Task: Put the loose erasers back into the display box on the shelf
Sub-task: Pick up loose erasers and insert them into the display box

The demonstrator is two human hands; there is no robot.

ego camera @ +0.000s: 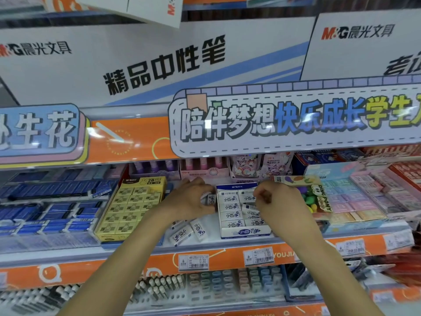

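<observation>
A white and blue display box (245,232) stands on the shelf, filled with rows of white erasers (230,207). Left of it, several loose white erasers (198,229) lie on the shelf floor. My left hand (189,202) is just left of the box, fingers closed on a white eraser (210,199) at its left wall. My right hand (276,205) hovers over the box's right column with its fingers curled; whether it grips an eraser there is hidden.
A yellow box of 2B erasers (132,206) stands to the left, past the loose erasers. A colourful Ding Pony pack (319,197) and pastel eraser boxes (355,197) crowd the right. An overhanging sign (296,124) sits low above the shelf. Price tags (193,262) line the front rail.
</observation>
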